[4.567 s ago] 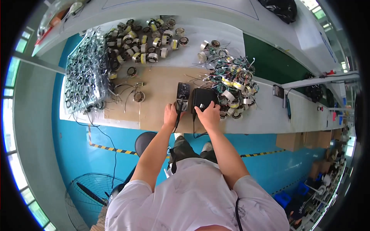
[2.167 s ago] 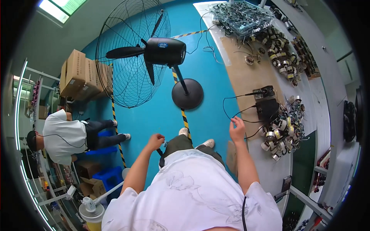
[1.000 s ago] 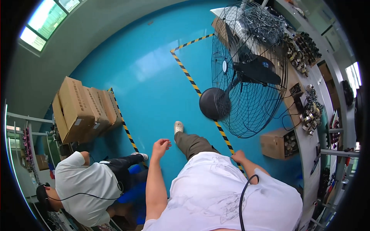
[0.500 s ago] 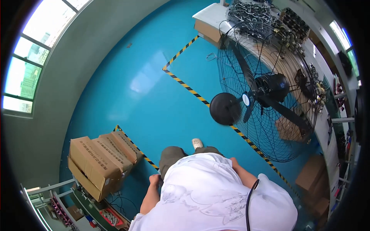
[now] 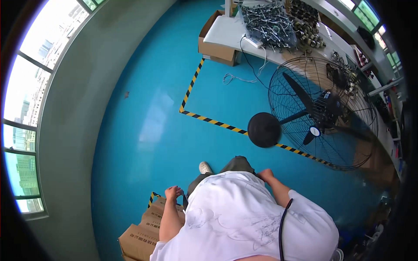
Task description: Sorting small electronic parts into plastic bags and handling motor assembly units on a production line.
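Note:
My left hand (image 5: 174, 192) hangs beside my left thigh, holding nothing that I can see. Its fingers are loosely bent and a little apart. Below it are the brown cardboard boxes (image 5: 146, 235), nearest to that arm. On the other side, my right hand (image 5: 265, 175) hangs close to my grey-green trousers (image 5: 239, 164); its fingers are mostly hidden or too small to read. Neither hand visibly touches a work item. One pale shoe (image 5: 205, 167) shows on the blue floor (image 5: 209, 143) ahead of my body.
A large black caged fan (image 5: 320, 111) on a round base (image 5: 264, 130) stands to the right. Behind it runs a white bench (image 5: 226, 32) loaded with bagged metal parts (image 5: 267, 26). Cables (image 5: 237, 79) trail onto the floor. Yellow-black tape (image 5: 213, 121) marks the floor; windows line the left wall.
My view has turned and moved forward. The fan has shifted rightward in view, and the boxes have dropped toward the lower edge. The left hand has swung forward, and the shoe in sight has changed.

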Demonstrator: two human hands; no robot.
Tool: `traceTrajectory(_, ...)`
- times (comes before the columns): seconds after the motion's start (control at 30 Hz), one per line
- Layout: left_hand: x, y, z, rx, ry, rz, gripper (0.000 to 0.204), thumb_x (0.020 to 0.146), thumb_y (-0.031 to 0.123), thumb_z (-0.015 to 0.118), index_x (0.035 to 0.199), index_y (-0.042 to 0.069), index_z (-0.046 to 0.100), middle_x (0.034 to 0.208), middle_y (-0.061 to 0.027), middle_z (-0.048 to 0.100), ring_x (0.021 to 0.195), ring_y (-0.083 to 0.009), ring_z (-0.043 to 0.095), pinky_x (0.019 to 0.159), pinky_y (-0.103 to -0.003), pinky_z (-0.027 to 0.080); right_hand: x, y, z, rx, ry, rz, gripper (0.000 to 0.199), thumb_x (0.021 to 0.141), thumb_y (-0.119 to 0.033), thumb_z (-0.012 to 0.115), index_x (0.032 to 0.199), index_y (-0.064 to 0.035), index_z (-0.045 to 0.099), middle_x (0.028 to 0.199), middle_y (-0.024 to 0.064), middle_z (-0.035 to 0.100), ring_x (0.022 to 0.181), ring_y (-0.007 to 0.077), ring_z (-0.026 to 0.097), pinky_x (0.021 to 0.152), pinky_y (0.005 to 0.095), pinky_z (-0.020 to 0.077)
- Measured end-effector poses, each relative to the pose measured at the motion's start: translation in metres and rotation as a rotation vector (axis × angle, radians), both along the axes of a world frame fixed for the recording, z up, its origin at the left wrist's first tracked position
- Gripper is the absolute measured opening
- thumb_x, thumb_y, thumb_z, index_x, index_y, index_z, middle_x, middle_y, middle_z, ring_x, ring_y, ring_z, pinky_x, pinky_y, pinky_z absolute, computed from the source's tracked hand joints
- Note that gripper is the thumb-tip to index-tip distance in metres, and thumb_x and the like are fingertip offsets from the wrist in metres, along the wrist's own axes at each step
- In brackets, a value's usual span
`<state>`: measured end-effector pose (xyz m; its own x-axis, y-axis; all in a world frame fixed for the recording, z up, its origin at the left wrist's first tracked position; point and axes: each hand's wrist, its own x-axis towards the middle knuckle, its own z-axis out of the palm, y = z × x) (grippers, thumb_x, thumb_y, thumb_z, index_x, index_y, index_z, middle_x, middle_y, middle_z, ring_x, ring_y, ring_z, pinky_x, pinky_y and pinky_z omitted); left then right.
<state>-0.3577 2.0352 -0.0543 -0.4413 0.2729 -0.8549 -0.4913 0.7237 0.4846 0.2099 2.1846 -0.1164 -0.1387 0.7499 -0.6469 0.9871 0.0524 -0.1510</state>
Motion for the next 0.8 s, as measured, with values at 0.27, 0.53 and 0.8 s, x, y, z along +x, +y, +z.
traceTrajectory(0.27, -0.097, 0.154, 0.002, -0.036, -0.005, -0.234, 0.028, 0.094, 0.006, 0.058, 0.116, -0.012, 0.058, 0.102, -0.0221, 0.069, 0.083, -0.0322, 0.073, 0.067, -0.039, 0.062, -0.129, 0.108, 0.061, 0.013, 0.445, -0.717, 0.023, 0.084, -0.026, 0.07, 0.082, -0.0041, 0.077, 0.068, 0.0085, 0.072, 0.06, 0.019, 0.068, 0.06, 0.0347, 0.0551)
traceTrajectory(0.53, -0.108, 0.274, 0.029, -0.124, 0.154, -0.465, 0.02, 0.09, 0.003, 0.061, 0.105, -0.011, 0.063, 0.091, -0.02, 0.071, 0.076, -0.0306, 0.072, 0.063, -0.039, 0.059, -0.206, 0.265, 0.041, -0.002, 0.492, -0.737, 0.022, 0.088, -0.024, 0.069, 0.083, -0.0036, 0.076, 0.07, 0.0062, 0.072, 0.061, 0.0135, 0.07, 0.059, 0.03, 0.0555)
traceTrajectory(0.8, -0.17, 0.419, 0.041, -0.153, 0.315, -0.541, 0.01, 0.084, 0.008, 0.07, 0.088, -0.001, 0.069, 0.069, -0.0052, 0.063, 0.056, -0.0166, 0.058, 0.049, -0.032, 0.046, -0.259, 0.462, 0.094, 0.277, 0.588, -0.711, 0.026, 0.085, -0.031, 0.067, 0.091, -0.0085, 0.078, 0.081, 0.0126, 0.074, 0.078, 0.029, 0.072, 0.074, 0.0408, 0.0563)
